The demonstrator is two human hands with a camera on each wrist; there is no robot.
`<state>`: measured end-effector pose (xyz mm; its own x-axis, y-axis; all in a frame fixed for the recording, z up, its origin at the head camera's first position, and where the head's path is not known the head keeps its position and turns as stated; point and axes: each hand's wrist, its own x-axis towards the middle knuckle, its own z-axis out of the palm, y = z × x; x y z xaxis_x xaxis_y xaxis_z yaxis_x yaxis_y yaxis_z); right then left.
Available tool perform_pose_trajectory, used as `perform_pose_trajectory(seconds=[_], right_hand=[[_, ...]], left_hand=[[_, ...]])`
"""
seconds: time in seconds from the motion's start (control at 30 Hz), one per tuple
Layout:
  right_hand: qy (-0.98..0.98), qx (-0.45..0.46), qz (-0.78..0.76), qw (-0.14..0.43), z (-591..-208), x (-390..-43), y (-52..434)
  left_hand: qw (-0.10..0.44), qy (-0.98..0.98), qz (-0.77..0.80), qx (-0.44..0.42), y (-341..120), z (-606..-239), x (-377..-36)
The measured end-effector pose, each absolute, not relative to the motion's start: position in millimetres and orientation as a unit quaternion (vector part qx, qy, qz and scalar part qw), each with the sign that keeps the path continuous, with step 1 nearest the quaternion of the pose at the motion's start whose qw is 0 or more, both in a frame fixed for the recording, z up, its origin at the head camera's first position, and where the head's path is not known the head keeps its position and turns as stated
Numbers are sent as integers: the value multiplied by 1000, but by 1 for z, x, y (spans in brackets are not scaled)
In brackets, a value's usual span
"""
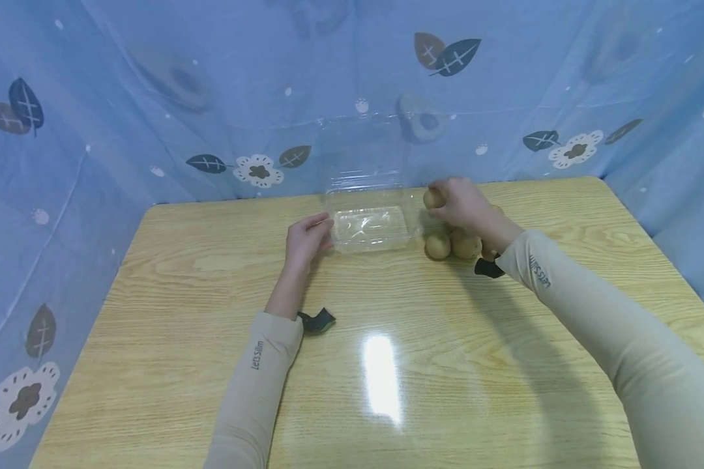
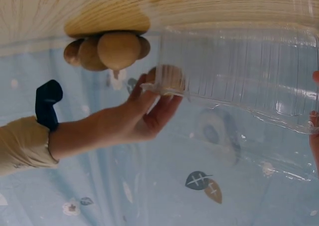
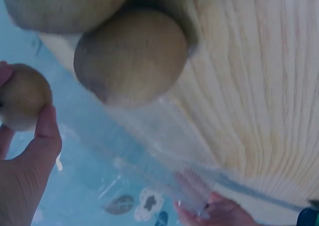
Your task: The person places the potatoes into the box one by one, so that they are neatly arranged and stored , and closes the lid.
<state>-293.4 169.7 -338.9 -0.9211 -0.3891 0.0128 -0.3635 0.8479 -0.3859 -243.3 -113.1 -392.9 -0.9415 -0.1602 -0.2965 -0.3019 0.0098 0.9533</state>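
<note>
A small round brown kiwi fruit (image 1: 433, 198), probably light, firm and bruisable, is pinched at its sides by the right hand (image 1: 461, 202) beside the clear plastic clamshell box (image 1: 368, 228), whose near edge is touched by the left hand's (image 1: 306, 240) straight fingers.

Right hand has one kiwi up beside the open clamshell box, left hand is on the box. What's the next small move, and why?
Probably carry the kiwi leftward over the box and set it in. The right hand pinches it beside the box's right edge, the lid stands open, and the left hand steadies the other side.
</note>
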Motion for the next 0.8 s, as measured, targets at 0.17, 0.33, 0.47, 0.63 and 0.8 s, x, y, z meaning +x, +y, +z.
perform_pose_trajectory(seconds=[0.17,0.33,0.47,0.63,0.8], right_hand=[[956,-192,-221,4,-331,-292,158],[951,-190,-245,12,-329,-293,140],[942,-202,-269,12,-336,-293,121],[932,-214,-294,16,-347,-293,96],[934,-211,-287,36,-355,-293,75]], left_hand=[[52,705,686,-171,-114,-394,-245],[53,704,686,-175,-114,-394,-245],[52,706,683,-177,-114,-393,-245],[52,703,687,-176,-114,-394,-245],[47,696,693,-181,-113,-394,-245]])
